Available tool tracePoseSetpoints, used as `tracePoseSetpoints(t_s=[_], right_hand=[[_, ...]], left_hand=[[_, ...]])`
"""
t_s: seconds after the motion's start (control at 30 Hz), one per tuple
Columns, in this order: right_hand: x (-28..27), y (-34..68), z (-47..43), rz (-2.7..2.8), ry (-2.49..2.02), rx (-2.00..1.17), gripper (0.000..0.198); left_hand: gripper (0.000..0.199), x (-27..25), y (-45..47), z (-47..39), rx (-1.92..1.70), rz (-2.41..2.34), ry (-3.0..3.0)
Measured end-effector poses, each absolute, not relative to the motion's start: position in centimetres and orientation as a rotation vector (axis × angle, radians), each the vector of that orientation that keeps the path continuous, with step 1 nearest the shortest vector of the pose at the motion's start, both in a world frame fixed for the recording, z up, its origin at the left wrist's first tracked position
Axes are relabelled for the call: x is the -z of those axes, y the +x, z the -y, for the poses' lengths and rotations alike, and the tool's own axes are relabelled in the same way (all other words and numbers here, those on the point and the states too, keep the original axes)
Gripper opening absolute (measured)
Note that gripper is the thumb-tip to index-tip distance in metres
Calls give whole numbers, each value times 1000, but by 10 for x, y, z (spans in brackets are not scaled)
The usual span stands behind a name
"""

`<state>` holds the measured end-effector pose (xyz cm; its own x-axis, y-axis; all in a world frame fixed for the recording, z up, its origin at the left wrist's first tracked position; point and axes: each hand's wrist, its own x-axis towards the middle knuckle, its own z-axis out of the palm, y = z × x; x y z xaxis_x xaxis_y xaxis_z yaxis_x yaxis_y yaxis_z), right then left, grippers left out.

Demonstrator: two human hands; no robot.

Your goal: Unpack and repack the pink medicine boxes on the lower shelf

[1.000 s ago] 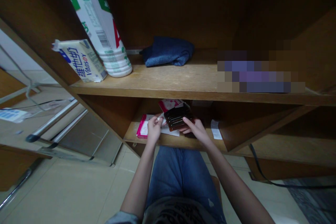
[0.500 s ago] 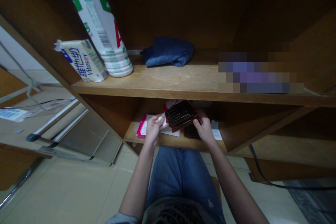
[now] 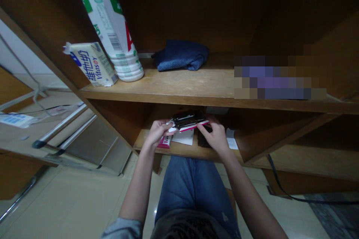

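Inside the lower compartment, a dark, shiny tray-like piece with ridges (image 3: 183, 118) is held above the shelf between both hands. A white and pink edge (image 3: 193, 126) runs along its near side; I cannot tell whether that is a card or a box. My left hand (image 3: 158, 132) pinches the left end, where some white shows. On the right, my right hand (image 3: 214, 134) grips the other end, thumb on the pink edge. Beneath lie a pink-and-white packet (image 3: 165, 142), a white paper (image 3: 183, 137) and a dark object (image 3: 204, 139), partly hidden by my right hand.
On the upper shelf (image 3: 179, 91) stand a white bottle (image 3: 112, 33) and a Vitasoy carton (image 3: 92, 63), beside a folded blue cloth (image 3: 182, 56). Another white paper (image 3: 231, 139) lies right of my hand. A black cable (image 3: 283, 190) hangs at lower right.
The ridged dark piece has tipped flatter, and the pink and white edge now shows beneath it. My left hand has shifted left. On the shelf below, the pink-and-white packet has come into view.
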<state>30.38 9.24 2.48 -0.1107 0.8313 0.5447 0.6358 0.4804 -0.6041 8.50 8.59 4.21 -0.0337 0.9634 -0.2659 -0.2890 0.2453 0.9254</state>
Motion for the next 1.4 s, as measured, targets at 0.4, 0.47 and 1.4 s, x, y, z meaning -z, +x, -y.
tracePoseSetpoints(t_s=[0.4, 0.47, 1.4], right_hand=[[-40, 321, -124, 2079, -1023, -244, 27], [-44, 322, -128, 2105, -985, -273, 23], [27, 309, -97, 2095, -953, -407, 19]], left_hand=[[24, -48, 80, -101, -1303, -1231, 749], [23, -48, 81, -102, -1317, -1253, 777], [21, 34, 96, -94, -1569, -1357, 1147]])
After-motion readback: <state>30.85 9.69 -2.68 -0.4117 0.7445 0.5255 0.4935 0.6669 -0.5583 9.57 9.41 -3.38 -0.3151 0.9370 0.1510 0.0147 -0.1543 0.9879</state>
